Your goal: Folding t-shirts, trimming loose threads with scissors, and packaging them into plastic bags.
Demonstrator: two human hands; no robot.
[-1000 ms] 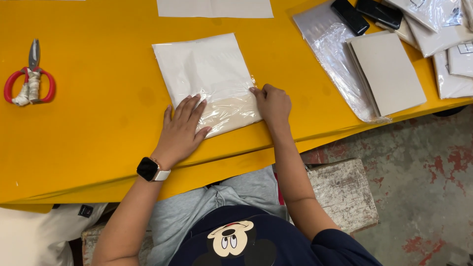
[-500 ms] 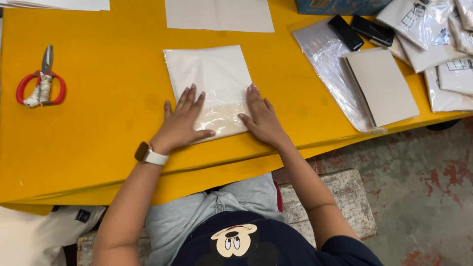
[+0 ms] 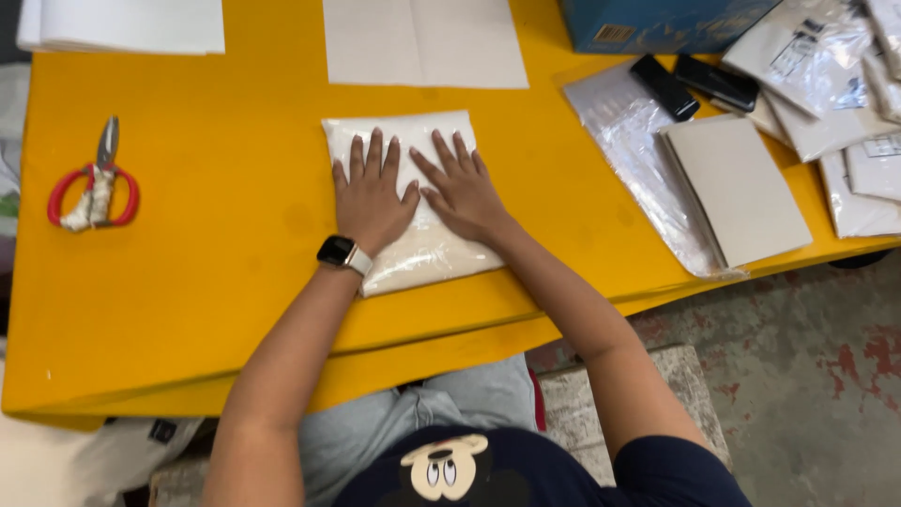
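Note:
A flat white packet in clear plastic point(image 3: 427, 255) lies on the yellow table point(image 3: 216, 244). My left hand point(image 3: 372, 194) rests flat on its middle, fingers spread and pointing away from me, with a black smartwatch point(image 3: 343, 253) on the wrist. Beside it, my right hand point(image 3: 460, 188) also presses flat on the packet, fingers apart. The two hands nearly touch at the thumbs. Neither hand grips anything.
Red-handled scissors point(image 3: 94, 186) lie at the left. White sheets point(image 3: 424, 42) sit at the back. To the right are a grey card point(image 3: 741, 188) on a clear plastic bag point(image 3: 629, 141), two black objects point(image 3: 690, 83), a blue box point(image 3: 657, 23) and several bagged white packets point(image 3: 826, 75).
Both hands slid from the packet's near edge up onto its middle and now lie flat side by side. The view has shifted, so the table sits lower in the frame.

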